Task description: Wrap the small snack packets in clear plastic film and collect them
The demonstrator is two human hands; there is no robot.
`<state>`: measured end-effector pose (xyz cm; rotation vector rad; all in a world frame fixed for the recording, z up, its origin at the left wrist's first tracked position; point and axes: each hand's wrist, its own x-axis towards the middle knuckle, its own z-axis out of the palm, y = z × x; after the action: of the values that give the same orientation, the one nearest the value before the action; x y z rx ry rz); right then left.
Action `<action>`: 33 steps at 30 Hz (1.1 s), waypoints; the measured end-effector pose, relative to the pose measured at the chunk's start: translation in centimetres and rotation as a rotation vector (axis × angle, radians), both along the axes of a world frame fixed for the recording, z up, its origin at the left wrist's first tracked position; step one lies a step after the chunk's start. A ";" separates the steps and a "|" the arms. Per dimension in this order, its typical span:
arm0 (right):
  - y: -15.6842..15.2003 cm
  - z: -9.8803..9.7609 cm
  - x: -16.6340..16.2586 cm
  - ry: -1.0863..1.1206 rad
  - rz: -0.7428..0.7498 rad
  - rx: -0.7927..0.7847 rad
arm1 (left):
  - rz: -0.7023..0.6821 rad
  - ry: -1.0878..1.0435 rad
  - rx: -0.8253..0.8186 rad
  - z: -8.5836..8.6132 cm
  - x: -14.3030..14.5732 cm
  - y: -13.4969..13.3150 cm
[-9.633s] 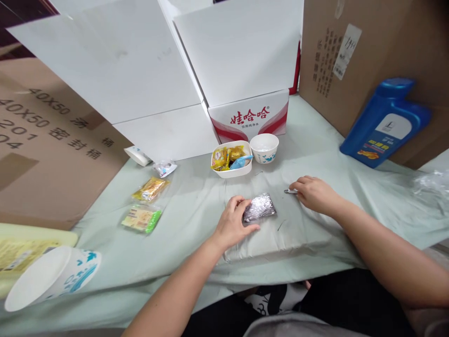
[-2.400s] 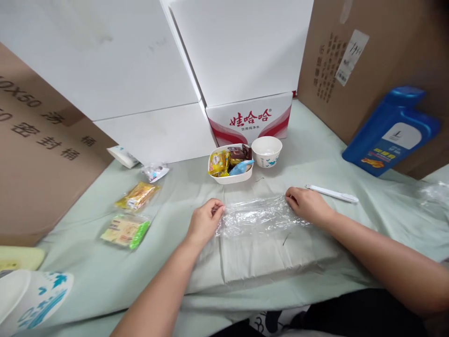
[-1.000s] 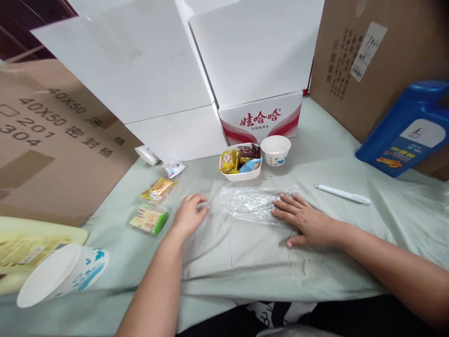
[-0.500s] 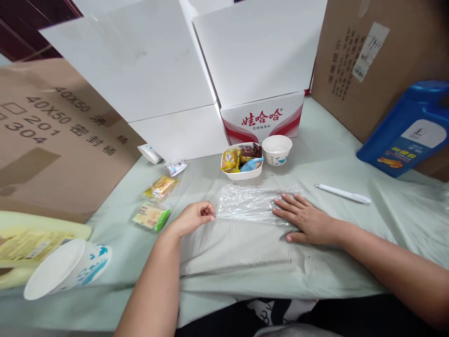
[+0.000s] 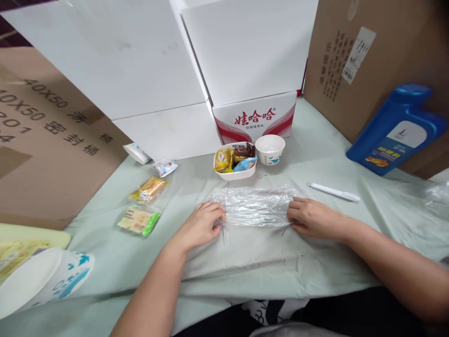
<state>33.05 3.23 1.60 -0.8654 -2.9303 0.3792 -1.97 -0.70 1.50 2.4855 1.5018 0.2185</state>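
Observation:
A crinkled strip of clear plastic film (image 5: 257,207) lies flat on the green cloth in front of me. At its left end is my left hand (image 5: 203,223), fingers bent together and closed on the edge. My right hand (image 5: 312,218) pinches the opposite end, its fingers curled under. Just beyond the film stand a white bowl of wrapped snacks (image 5: 235,175) and a paper bowl (image 5: 270,150) with a blue leaf print. To the right lies a white slim-handled tool (image 5: 333,192), perhaps a cutter.
Several packaged snacks (image 5: 139,220) lie on the left. A large paper cup (image 5: 70,276) is tipped over near a yellow bottle (image 5: 52,238). White boxes (image 5: 164,133) and brown cartons (image 5: 336,61) wall the back. A blue bottle (image 5: 389,135) leans at the right.
My right hand has gone from spread flat on the film to curled at its right end. My left hand has closed on the left edge. The view has shifted slightly right.

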 end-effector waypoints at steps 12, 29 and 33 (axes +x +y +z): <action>0.3 2.0 2.3 0.075 -0.018 -0.174 | 0.188 -0.264 -0.220 0.4 -1.1 0.0; 1.8 -1.2 -0.3 0.329 -0.553 -0.129 | 0.370 -0.291 -0.206 -1.4 -0.9 0.7; 1.9 -2.3 -1.6 0.200 -0.588 -0.043 | 0.392 -0.264 -0.168 -1.2 -0.8 0.7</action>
<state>31.47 5.15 -0.70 -1.5237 -2.3481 0.4468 -2.73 0.03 0.26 1.9295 1.7905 0.4456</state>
